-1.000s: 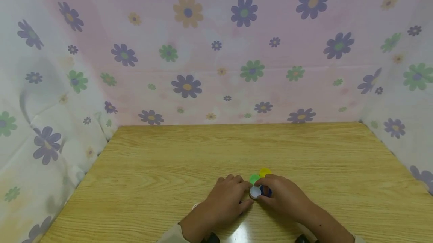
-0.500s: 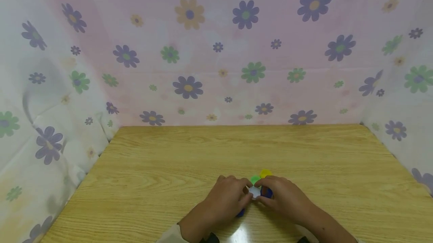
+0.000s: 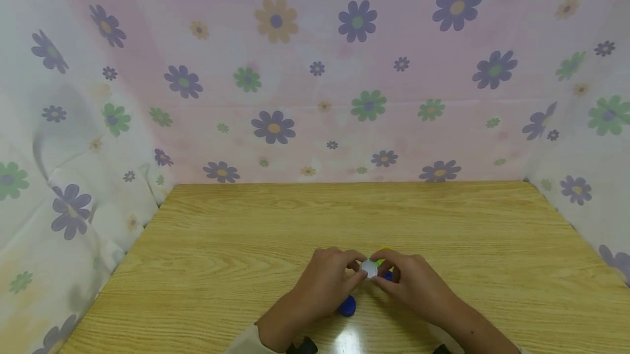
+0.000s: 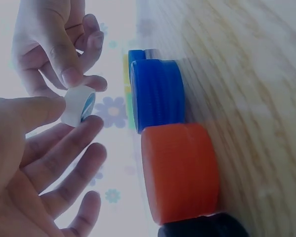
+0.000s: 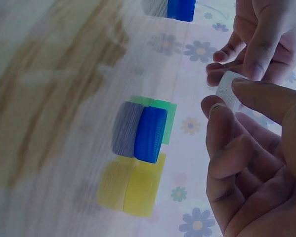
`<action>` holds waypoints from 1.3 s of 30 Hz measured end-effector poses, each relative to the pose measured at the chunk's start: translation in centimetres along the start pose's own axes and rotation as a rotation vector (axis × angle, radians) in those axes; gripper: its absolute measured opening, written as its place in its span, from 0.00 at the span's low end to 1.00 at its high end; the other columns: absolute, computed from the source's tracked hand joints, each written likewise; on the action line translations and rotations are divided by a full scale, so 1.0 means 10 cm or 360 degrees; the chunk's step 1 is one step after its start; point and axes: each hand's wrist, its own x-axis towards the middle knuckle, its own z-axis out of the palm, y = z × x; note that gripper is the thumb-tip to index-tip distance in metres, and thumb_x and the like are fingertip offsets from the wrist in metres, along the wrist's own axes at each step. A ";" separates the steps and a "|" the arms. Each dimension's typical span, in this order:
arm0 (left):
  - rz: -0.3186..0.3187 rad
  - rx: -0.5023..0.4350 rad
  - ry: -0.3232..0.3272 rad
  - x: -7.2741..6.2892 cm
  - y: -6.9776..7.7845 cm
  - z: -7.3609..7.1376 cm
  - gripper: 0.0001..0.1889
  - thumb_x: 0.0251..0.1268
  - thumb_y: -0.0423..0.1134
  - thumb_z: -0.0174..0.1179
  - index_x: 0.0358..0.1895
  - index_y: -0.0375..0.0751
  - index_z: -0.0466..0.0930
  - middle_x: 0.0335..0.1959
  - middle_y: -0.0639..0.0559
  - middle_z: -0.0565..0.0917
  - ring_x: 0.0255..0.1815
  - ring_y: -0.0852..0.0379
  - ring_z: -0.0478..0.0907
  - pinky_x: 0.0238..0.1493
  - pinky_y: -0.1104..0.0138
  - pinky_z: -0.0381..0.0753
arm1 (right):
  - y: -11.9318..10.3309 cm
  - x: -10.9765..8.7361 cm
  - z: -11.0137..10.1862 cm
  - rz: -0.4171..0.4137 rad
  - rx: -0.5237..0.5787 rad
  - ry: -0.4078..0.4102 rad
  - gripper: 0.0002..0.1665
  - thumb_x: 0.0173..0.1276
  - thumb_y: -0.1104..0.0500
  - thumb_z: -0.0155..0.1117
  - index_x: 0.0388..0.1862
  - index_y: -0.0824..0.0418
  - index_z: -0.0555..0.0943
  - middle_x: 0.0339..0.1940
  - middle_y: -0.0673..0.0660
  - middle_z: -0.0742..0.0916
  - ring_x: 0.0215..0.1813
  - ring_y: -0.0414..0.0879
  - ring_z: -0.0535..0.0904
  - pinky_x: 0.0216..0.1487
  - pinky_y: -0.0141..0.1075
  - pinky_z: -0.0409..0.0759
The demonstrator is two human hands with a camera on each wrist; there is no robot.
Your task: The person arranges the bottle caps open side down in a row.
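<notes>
Pinching a white cap [image 3: 369, 268] between both hands, raised off the table [image 3: 246, 233]. Left hand [image 3: 322, 285]: thumb and forefinger closed on one edge, remaining fingers loosely spread. Right hand [image 3: 418, 288]: thumb and forefinger closed on the opposite edge, remaining fingers bent inward. On the table near the left hand: a blue cap [image 3: 346, 306] and an orange cap [image 4: 181, 173]; contact between them cannot be told. Near the right hand: a second blue cap [image 5: 151, 134], a green cap [image 5: 168, 118] and a yellow cap [image 5: 144, 190], grouped closely.
</notes>
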 end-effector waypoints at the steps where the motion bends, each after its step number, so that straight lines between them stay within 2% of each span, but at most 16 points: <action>1: 0.0012 0.0002 0.0023 0.00 0.00 -0.01 0.12 0.69 0.48 0.64 0.51 0.52 0.87 0.38 0.66 0.89 0.41 0.66 0.81 0.51 0.60 0.75 | 0.00 0.00 0.00 0.0015 0.0021 0.0003 0.16 0.65 0.59 0.71 0.51 0.58 0.81 0.34 0.49 0.90 0.23 0.29 0.75 0.23 0.28 0.76; 6: 0.0067 -0.0022 0.0103 -0.01 0.00 -0.03 0.12 0.66 0.47 0.67 0.50 0.52 0.87 0.38 0.65 0.90 0.40 0.64 0.82 0.49 0.64 0.74 | -0.01 0.01 0.01 0.0123 0.0136 0.0018 0.17 0.65 0.59 0.72 0.51 0.57 0.79 0.33 0.48 0.90 0.28 0.30 0.78 0.25 0.29 0.77; 10: 0.0089 0.0010 0.0145 0.00 0.00 -0.03 0.12 0.65 0.47 0.68 0.50 0.53 0.87 0.38 0.65 0.90 0.40 0.64 0.82 0.50 0.64 0.75 | -0.01 0.00 0.00 0.0186 0.0257 0.0029 0.14 0.69 0.55 0.69 0.50 0.56 0.79 0.34 0.50 0.90 0.29 0.33 0.79 0.24 0.30 0.76; 18: 0.0158 0.0064 0.0222 0.00 0.01 -0.05 0.13 0.63 0.46 0.70 0.49 0.52 0.87 0.38 0.62 0.90 0.38 0.64 0.82 0.47 0.69 0.76 | -0.01 0.00 -0.03 0.0325 0.0511 -0.0048 0.16 0.74 0.50 0.61 0.52 0.60 0.77 0.36 0.57 0.89 0.30 0.44 0.82 0.23 0.35 0.80; 24: 0.0172 0.0083 0.0244 -0.01 0.01 -0.07 0.13 0.62 0.45 0.70 0.50 0.50 0.87 0.39 0.62 0.90 0.39 0.63 0.83 0.49 0.69 0.77 | 0.01 0.02 -0.03 0.0377 0.0572 -0.0075 0.18 0.75 0.49 0.61 0.53 0.61 0.78 0.37 0.58 0.89 0.32 0.47 0.83 0.25 0.38 0.82; 33: 0.0207 0.0063 0.0259 0.00 -0.01 -0.07 0.10 0.60 0.45 0.72 0.43 0.50 0.90 0.37 0.61 0.90 0.37 0.66 0.85 0.45 0.71 0.76 | 0.02 0.02 -0.04 0.0352 0.0581 -0.0121 0.17 0.75 0.49 0.60 0.51 0.60 0.79 0.35 0.59 0.87 0.33 0.48 0.83 0.27 0.39 0.82; 36: 0.0206 0.0037 0.0251 0.00 -0.01 -0.07 0.09 0.61 0.44 0.71 0.43 0.50 0.89 0.37 0.60 0.91 0.37 0.68 0.85 0.48 0.68 0.79 | 0.01 0.02 -0.05 0.0349 0.0599 -0.0122 0.17 0.75 0.49 0.61 0.50 0.60 0.79 0.37 0.60 0.88 0.34 0.49 0.83 0.28 0.39 0.83; 39: 0.0186 -0.0048 0.0210 0.00 -0.02 -0.07 0.08 0.62 0.41 0.70 0.44 0.48 0.87 0.35 0.58 0.91 0.35 0.70 0.86 0.44 0.73 0.80 | 0.00 0.01 -0.05 0.0349 0.0601 -0.0114 0.17 0.74 0.48 0.62 0.50 0.60 0.78 0.39 0.60 0.88 0.34 0.50 0.84 0.28 0.40 0.83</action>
